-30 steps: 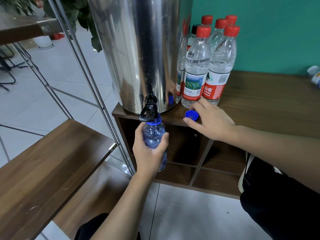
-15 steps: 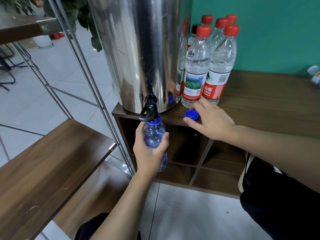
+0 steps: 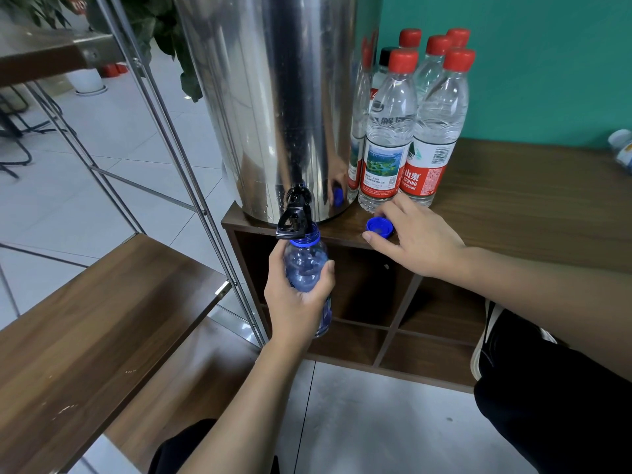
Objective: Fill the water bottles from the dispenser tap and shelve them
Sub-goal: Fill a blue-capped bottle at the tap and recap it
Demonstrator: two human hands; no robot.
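Two hands are at work at the near-left corner of a wooden cabinet (image 3: 513,206). The left hand (image 3: 297,299) wraps its fingers and thumb round a blue bottle (image 3: 306,268), holding it upright with its open mouth directly under the black tap (image 3: 294,217) of a tall steel dispenser (image 3: 273,97); the bottle's rim sits just beneath the spout, and I cannot tell whether water is running. The right hand (image 3: 420,241) rests on the cabinet top, to the right of the tap, with thumb and forefinger curled either side of a blue cap (image 3: 379,227) that lies open side up on the wood; the fingers look to be touching the cap's sides.

Just beyond that hand, right of the dispenser and close against it, stands a cluster of clear red-capped bottles (image 3: 390,131), all upright with labels facing near; one bottle behind them has a black cap. Behind them is a teal wall (image 3: 530,63). At the far right edge, part of another bottle (image 3: 620,148) lies on the cabinet top. Open cubbies show below the top. To the left stands a metal-framed rack with a wooden shelf (image 3: 102,319) at the near left, and a leafy plant (image 3: 164,29) behind it on the tiled floor.
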